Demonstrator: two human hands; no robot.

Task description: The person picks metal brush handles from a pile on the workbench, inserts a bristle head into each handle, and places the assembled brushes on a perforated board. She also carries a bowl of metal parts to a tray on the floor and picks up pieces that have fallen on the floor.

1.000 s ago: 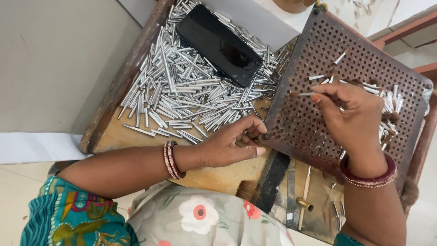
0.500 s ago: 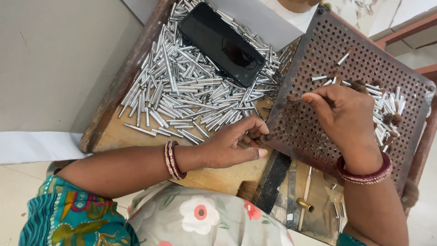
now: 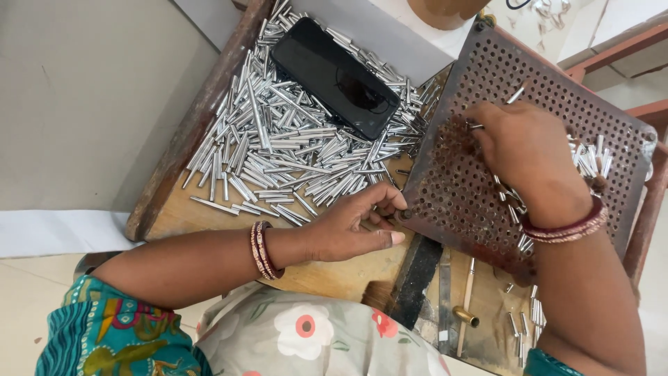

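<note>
Rusty perforated plate (image 3: 557, 90): our left hand (image 3: 351, 226) pinches its corner, right hand (image 3: 522, 150) curled over holes, grip unclear; loose metal tubes (image 3: 278, 150) could roll off.

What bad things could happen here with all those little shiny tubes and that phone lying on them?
The phone lies right on the heap of metal tubes, so its screen might get scratched. The perforated plate sits tilted, held at its lower corner by the left hand; if that hand slips, the loose tubes on the plate could roll off. The right hand works over the holes, and a small tube could drop where it is hard to find.
</note>
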